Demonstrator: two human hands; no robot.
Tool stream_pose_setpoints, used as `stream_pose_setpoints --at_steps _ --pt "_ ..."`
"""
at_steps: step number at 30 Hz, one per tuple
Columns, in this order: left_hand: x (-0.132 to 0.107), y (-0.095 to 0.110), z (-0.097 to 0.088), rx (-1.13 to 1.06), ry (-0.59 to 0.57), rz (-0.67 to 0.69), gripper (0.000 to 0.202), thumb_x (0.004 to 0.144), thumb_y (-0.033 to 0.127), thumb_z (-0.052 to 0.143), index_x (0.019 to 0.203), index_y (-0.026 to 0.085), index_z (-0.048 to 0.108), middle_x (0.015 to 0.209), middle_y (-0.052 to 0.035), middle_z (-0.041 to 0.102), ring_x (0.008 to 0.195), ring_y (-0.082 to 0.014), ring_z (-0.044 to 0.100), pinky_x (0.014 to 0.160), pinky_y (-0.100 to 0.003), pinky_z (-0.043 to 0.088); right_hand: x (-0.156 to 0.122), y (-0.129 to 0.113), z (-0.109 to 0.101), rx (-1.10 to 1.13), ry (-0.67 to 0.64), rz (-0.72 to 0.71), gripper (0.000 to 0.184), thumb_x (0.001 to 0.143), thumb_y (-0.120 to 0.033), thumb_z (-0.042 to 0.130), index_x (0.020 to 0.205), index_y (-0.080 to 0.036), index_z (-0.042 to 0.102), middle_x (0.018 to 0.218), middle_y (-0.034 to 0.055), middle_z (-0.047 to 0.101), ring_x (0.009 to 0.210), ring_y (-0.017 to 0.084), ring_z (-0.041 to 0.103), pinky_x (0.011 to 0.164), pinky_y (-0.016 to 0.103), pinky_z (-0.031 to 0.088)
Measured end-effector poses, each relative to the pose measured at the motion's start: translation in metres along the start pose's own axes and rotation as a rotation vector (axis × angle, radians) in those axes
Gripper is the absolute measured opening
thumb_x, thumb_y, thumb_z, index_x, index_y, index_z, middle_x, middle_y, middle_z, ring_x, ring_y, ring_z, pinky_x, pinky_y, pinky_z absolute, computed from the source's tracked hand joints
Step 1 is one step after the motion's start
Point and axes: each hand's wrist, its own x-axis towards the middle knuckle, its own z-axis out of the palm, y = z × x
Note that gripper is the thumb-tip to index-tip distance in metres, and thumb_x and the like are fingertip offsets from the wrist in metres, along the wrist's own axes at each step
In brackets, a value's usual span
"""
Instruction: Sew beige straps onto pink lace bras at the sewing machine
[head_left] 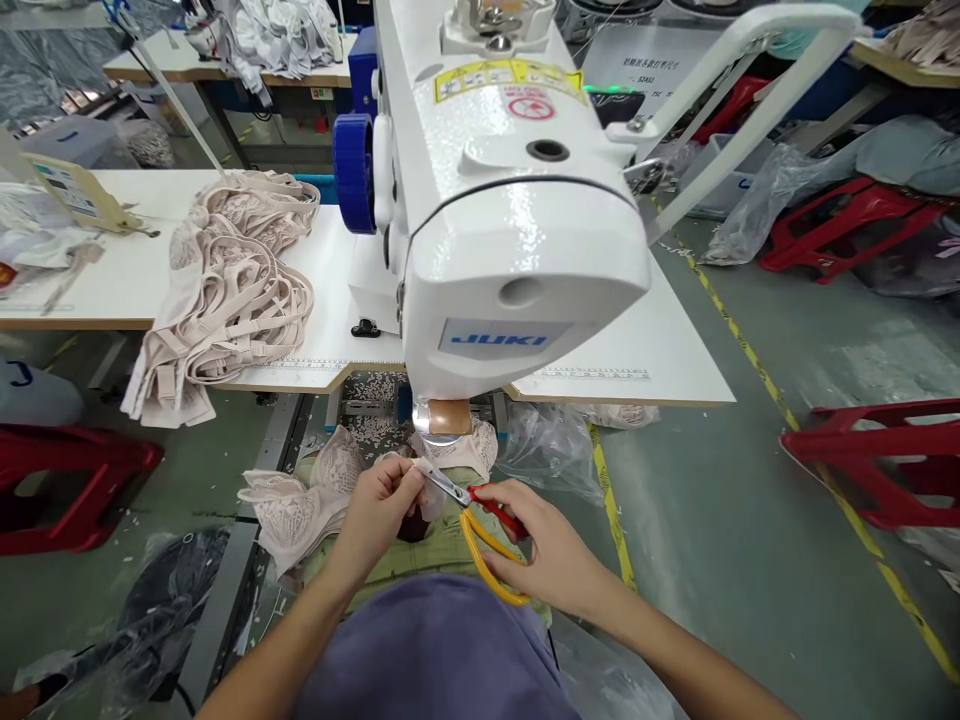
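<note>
A beige lace bra (315, 490) lies across my lap below the white Juki sewing machine (495, 220). My left hand (379, 510) is closed, pinching an edge of the bra fabric near the machine's foot. My right hand (544, 550) is closed around yellow-handled thread snips (472, 520). The snips' metal blades point left and touch the fabric just beside my left fingers.
A pile of beige bras (225, 280) lies on the white sewing table (637, 360), left of the machine. Red plastic stools (885, 460) stand right and left on the grey floor. Clear plastic bags (547, 450) hang below the table. A yellow floor line (750, 360) runs diagonally right.
</note>
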Motion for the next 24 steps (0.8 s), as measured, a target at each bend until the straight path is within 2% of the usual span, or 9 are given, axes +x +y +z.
stream_pose_setpoints --at_steps 5,11,15,18,21,24 --pt "0.000 -0.002 -0.001 0.047 0.021 0.019 0.031 0.093 0.040 0.054 0.072 0.018 0.058 0.064 0.0018 0.056 0.057 -0.0098 0.045 0.054 -0.022 0.033 0.010 -0.004 -0.001 -0.036 -0.007 0.014 0.041 0.086 -0.034 0.062 0.126 -0.029 0.055 0.095 0.0037 0.059 0.072 0.017 0.055 0.065 0.030 0.044" --pt "0.001 0.003 -0.004 0.033 0.054 0.014 0.033 0.091 0.042 0.057 0.068 0.017 0.058 0.063 0.0015 0.055 0.055 -0.0100 0.043 0.052 -0.022 0.031 0.011 -0.003 -0.004 -0.034 0.001 -0.015 0.040 0.088 -0.033 0.061 0.127 -0.027 0.059 0.103 0.0061 0.065 0.077 0.018 0.061 0.065 0.029 0.048" --pt "0.000 0.003 0.001 -0.062 0.085 -0.010 0.036 0.089 0.044 0.059 0.066 0.017 0.054 0.059 0.0036 0.049 0.053 -0.0081 0.038 0.050 -0.021 0.028 0.006 0.000 -0.004 -0.024 0.032 -0.026 0.038 0.090 -0.032 0.059 0.128 -0.028 0.059 0.099 0.0057 0.067 0.078 0.019 0.063 0.064 0.029 0.050" --pt "-0.001 0.000 0.004 -0.173 0.109 -0.030 0.037 0.089 0.045 0.057 0.065 0.018 0.049 0.057 0.0055 0.043 0.050 -0.0068 0.033 0.048 -0.020 0.025 -0.006 0.007 -0.007 -0.030 0.072 -0.004 0.035 0.089 -0.031 0.059 0.124 -0.030 0.061 0.094 0.0043 0.067 0.071 0.018 0.062 0.060 0.029 0.050" --pt "-0.002 -0.001 0.007 -0.272 0.095 -0.041 0.036 0.088 0.045 0.058 0.066 0.018 0.048 0.054 0.0066 0.040 0.049 -0.0063 0.030 0.047 -0.019 0.025 -0.013 0.026 -0.025 -0.101 0.124 0.042 0.034 0.089 -0.035 0.059 0.123 -0.031 0.061 0.090 0.0038 0.067 0.063 0.017 0.060 0.054 0.029 0.049" --pt "0.000 0.001 0.009 -0.330 0.057 -0.042 0.036 0.088 0.044 0.059 0.066 0.017 0.049 0.054 0.0065 0.042 0.051 -0.0059 0.034 0.051 -0.018 0.031 0.003 0.054 -0.064 -0.291 0.245 0.125 0.036 0.092 -0.044 0.054 0.123 -0.028 0.061 0.098 0.0071 0.069 0.067 0.020 0.062 0.056 0.031 0.050"
